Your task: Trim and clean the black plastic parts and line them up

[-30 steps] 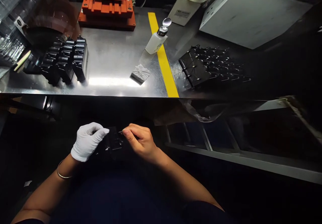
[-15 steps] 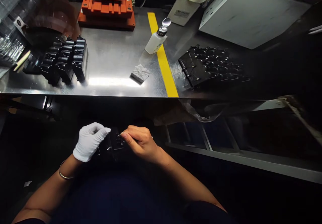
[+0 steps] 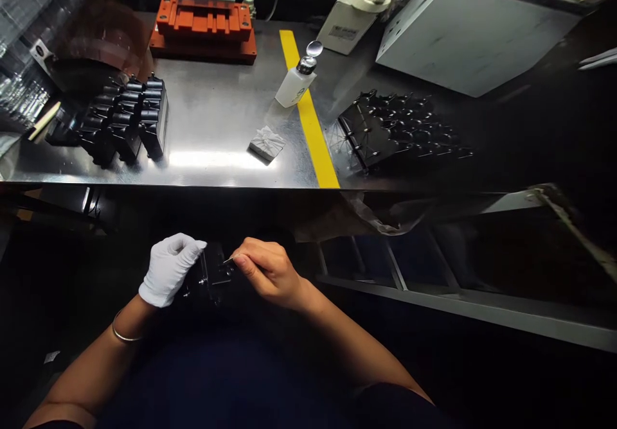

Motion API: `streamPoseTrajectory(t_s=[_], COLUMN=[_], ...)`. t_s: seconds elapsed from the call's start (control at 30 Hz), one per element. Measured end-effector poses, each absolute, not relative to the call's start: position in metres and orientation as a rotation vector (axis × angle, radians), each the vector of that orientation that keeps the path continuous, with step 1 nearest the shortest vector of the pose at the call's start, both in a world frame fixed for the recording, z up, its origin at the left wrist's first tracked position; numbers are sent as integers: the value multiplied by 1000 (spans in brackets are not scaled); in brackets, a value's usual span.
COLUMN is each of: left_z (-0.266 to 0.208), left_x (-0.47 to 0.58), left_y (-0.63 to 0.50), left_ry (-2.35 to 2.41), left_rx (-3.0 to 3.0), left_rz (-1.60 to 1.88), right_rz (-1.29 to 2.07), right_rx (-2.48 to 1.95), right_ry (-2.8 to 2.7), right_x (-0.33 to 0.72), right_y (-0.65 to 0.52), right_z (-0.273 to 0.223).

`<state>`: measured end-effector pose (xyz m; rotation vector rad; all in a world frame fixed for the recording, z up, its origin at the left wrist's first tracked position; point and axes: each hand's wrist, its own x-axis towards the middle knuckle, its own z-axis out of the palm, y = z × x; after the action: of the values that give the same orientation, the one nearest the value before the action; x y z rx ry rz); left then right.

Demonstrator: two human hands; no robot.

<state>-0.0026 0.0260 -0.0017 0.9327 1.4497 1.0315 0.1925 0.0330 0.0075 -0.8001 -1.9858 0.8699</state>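
Note:
My left hand [image 3: 169, 270], in a white glove, is closed on a glossy black plastic part [image 3: 214, 275] in front of my body. Much of that part melts into the dark background. My bare right hand [image 3: 270, 270] pinches a thin pointed tool [image 3: 228, 260] between thumb and forefinger. Its tip points left and lies at the black part; whether it touches cannot be told. On the bench beyond, similar black parts stand in rows at the left [image 3: 126, 121] and in a group at the right [image 3: 405, 124].
The steel bench [image 3: 202, 108] ends ahead of my hands. On it are a folded white cloth pad [image 3: 267, 144], a white pump bottle [image 3: 295, 85], yellow tape [image 3: 315, 137], an orange fixture [image 3: 205, 24] and a grey box [image 3: 472, 31]. A metal frame [image 3: 434, 297] lies low at the right.
The bench has shifted slightly down in view. My left hand and the black part have moved a little left; the right hand keeps its pinch on the thin tool.

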Motion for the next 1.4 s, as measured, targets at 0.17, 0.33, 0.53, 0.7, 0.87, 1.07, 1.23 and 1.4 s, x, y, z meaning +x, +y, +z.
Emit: streamPoseTrajectory(t_s=[0.17, 0.33, 0.53, 0.7, 0.87, 1.07, 1.23, 1.4], left_z=[-3, -3, 1, 3, 0, 1, 3, 5], left_x=[-1, 0, -4, -7, -3, 6, 11, 14], left_y=[26, 24, 25, 29, 30, 33, 33, 31], left_ry=[1469, 1469, 1374, 1379, 1423, 1537, 1590, 1618], left_rx=[943, 937, 1010, 1074, 1084, 995, 927, 911], left_rz=[1012, 1000, 963, 1000, 1004, 1029, 1030, 1026], right_rz=[811, 945, 1519, 907, 722, 381, 256, 262], right_rx=[-793, -776, -520, -723, -786, -914, -945, -960], right_ry=[-2006, -2027, -2058, -2203, -2308, -2313, -2327, -2295], right_x=[192, 197, 209, 201, 195, 196, 193, 194], right_y=[32, 36, 44, 40, 38, 40, 42, 42], right_z=[7, 7, 13, 14, 11, 8, 5, 2])
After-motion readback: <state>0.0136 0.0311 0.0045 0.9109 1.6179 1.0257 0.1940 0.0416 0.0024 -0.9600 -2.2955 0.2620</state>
